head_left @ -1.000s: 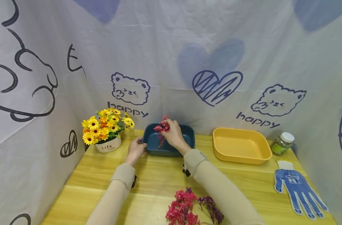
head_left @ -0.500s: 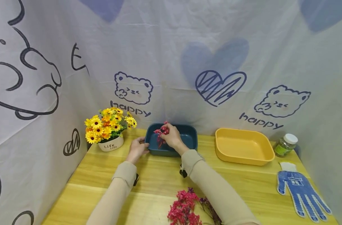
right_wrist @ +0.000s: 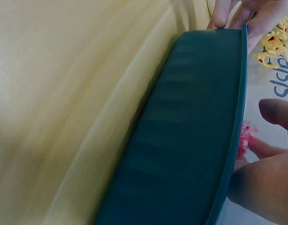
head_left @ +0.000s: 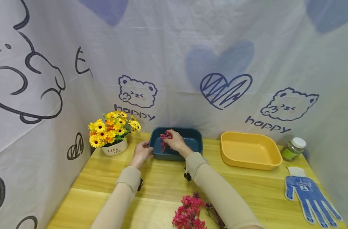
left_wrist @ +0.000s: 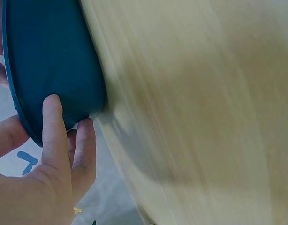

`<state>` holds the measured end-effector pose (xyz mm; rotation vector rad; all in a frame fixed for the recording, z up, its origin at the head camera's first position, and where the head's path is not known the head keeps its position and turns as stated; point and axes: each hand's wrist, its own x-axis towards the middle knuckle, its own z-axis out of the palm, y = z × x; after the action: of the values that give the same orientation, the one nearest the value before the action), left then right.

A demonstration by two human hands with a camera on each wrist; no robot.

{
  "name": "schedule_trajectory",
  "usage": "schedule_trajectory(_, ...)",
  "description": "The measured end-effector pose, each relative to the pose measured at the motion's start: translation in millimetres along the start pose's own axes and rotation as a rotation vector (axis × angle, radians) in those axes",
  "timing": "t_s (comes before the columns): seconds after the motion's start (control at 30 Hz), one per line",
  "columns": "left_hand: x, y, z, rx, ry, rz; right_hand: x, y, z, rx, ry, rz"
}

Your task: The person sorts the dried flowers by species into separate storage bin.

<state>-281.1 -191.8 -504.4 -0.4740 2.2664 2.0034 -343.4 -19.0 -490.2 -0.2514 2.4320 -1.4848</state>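
"Dark teal, that tray [head_left: 195,144] at the back of the desk [head_left: 156,181]. What is the left hand [head_left: 140,154] doing there?"

"Touching its left end from outside. Look at the left wrist view: the fingers [left_wrist: 53,122] are fairly straight and spread, one along the outer wall, another against the lower corner, the thumb at the rim."

"And the right hand [head_left: 176,142]?"

"Over the tray, with the pink sprig [head_left: 163,138] at its fingertips. The sprig is inside the tray, towards the left. From the head the fingers look bent and close together — yet the right wrist view shows a wide gap between two of them, with pink petals beside a lower one."

"So is it pinched?"

"I cannot tell; the tray's wall hides too much. I can't see whether the sprig touches the bottom either."

"What lies around them?"

"Pink flowers [head_left: 188,213] on the desk at the near edge of the view, with a dark purple sprig [head_left: 214,213] just beside them, partly under the right sleeve [head_left: 222,194]. Left of the tray stands a white pot [head_left: 115,148] of yellow and orange blooms [head_left: 111,128]; to the right, a yellow tray [head_left: 249,149], a white-capped jar [head_left: 294,149] and a blue glove [head_left: 311,195]."
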Motion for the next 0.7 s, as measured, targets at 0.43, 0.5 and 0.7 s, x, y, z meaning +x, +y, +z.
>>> schedule_trajectory(0.43, -5.6, -3.6, 9.2, -0.002, -0.011, -0.011, -3.8, 7, -24, -0.246, -0.085, -0.061)
schedule_trajectory(0.5, -4.9, -2.6, 7.8, -0.002, -0.012, -0.015, -5.6, 3, -32, -0.235, -0.083, -0.063)
schedule_trajectory(0.7, -2.0, 1.4, 0.6, -0.009, -0.002, -0.028, -17.0, -15, -56, -0.203, -0.099, -0.099)
